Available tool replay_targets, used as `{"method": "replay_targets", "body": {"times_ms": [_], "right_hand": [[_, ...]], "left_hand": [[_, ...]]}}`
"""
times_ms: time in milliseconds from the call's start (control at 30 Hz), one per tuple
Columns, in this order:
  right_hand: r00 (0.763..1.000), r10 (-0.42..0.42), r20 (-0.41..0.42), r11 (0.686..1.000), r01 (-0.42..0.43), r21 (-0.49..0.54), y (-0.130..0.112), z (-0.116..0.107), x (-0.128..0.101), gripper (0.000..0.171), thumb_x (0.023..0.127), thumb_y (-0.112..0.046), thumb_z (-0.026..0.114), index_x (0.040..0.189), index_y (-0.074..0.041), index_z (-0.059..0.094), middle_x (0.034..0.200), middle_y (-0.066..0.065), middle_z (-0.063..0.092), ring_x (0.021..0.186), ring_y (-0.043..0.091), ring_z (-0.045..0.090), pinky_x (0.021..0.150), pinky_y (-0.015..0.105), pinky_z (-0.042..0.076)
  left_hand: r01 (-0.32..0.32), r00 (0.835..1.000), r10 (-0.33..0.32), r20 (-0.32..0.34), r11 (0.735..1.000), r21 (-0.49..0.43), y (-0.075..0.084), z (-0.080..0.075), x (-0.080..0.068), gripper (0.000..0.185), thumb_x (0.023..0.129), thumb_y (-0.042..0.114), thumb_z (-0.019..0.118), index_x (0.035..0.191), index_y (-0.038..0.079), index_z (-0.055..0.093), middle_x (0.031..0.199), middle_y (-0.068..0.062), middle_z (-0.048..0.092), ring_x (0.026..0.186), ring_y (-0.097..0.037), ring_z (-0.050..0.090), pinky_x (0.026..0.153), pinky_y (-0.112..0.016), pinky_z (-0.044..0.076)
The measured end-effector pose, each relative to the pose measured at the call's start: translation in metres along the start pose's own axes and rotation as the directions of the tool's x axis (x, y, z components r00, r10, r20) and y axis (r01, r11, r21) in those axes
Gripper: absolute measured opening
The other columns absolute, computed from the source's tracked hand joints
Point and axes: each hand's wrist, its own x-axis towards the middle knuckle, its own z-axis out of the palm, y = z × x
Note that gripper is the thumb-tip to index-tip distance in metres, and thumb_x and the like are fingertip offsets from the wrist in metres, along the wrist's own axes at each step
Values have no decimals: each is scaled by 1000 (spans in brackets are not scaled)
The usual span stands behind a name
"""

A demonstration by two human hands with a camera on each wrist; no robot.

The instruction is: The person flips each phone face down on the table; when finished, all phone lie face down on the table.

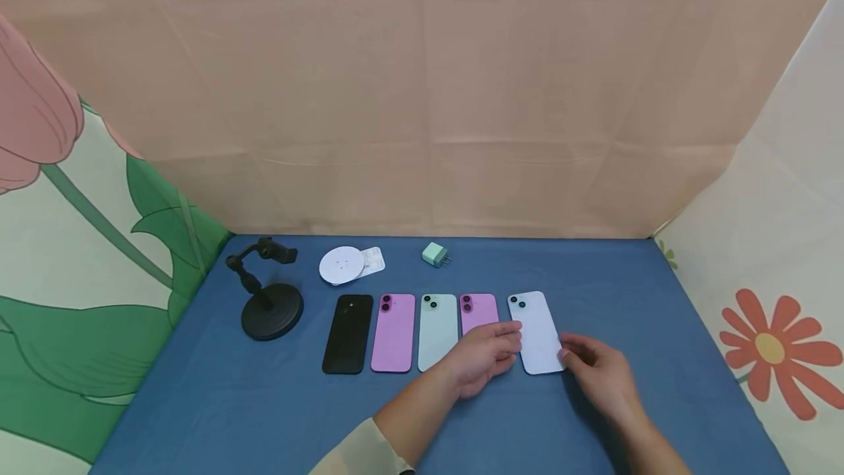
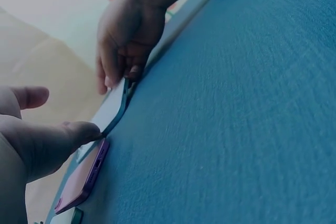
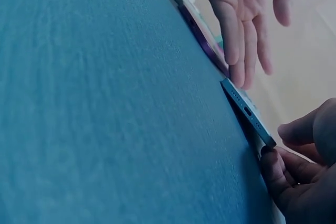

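A pale white phone point(image 1: 537, 336) lies back up at the right end of a row of phones, turned slightly out of line. My right hand point(image 1: 596, 372) pinches its lower right corner between thumb and fingers; in the right wrist view that edge of the phone point(image 3: 249, 111) is tilted up off the cloth. With its fingers straight, my left hand point(image 1: 484, 358) touches the phone's left edge. Below that hand, a pink phone point(image 1: 478, 306) is partly hidden by it. The left thumb point(image 2: 81, 130) shows at the white phone's near edge in the left wrist view.
Further left in the row lie a mint green phone point(image 1: 437, 328), another pink phone point(image 1: 393, 336) and a black phone point(image 1: 347, 336). Behind them are a white disc point(image 1: 341, 265) on a card and a green charger plug point(image 1: 434, 253). A black stand point(image 1: 272, 311) occupies the left.
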Motion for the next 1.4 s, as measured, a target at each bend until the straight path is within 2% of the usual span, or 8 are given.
{"method": "replay_targets", "body": {"times_ms": [400,700,1100,1300,1400], "right_hand": [[999,-42,11,998,42,-38,-9,7,-3,31,98,-23,73,126,-10,74,110,7,78,104,23,72,81,28,55],[995,-98,10,993,98,-58,-11,10,-4,33,98,-23,73,126,-8,74,111,7,78,104,22,74,84,30,57],[996,-62,65,994,68,-87,-15,6,-4,38,99,-26,72,131,-5,70,117,10,76,106,25,73,89,41,59],[997,-53,62,995,58,-78,-20,7,-6,41,98,-27,73,134,-6,68,117,12,75,100,23,72,81,35,59],[996,-71,58,996,75,-55,-24,8,-6,44,97,-27,74,136,-8,67,120,12,74,102,24,71,84,38,59]], "left_hand": [[-5,1000,7,-16,996,90,7,-3,-7,51,102,14,63,151,6,53,157,-13,49,147,-30,44,117,-52,38],[-22,1000,24,-19,994,111,9,-6,-10,52,101,16,66,150,6,54,156,-14,50,145,-29,46,116,-51,38],[-28,999,30,-14,992,121,9,-6,-10,51,102,17,64,150,6,54,155,-12,51,144,-28,47,117,-51,38],[-51,998,58,-28,977,207,8,-10,-11,51,102,21,64,151,10,54,153,-6,55,143,-24,49,118,-50,38],[-75,995,89,-38,961,267,10,-13,-13,51,102,22,64,151,12,54,152,-4,56,141,-22,51,117,-49,39]]}}
